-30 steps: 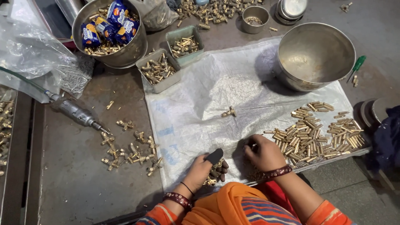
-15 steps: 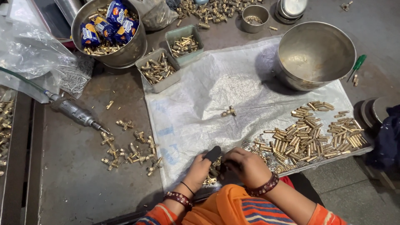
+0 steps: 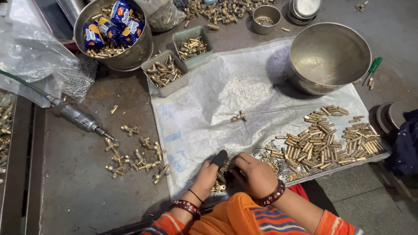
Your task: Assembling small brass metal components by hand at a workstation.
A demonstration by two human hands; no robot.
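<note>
At the far left, a pneumatic screwdriver (image 3: 77, 116) is seen lying beside scattered brass fittings (image 3: 135, 156). Near the front edge of the plastic sheet (image 3: 244, 95), a small brass fitting (image 3: 219, 186) is grasped by the left hand (image 3: 208, 176), whose thumb is capped in black. The right hand (image 3: 257, 174) is curled against it, touching the same piece. A pile of brass tubes (image 3: 322, 139) is spread to the right.
</note>
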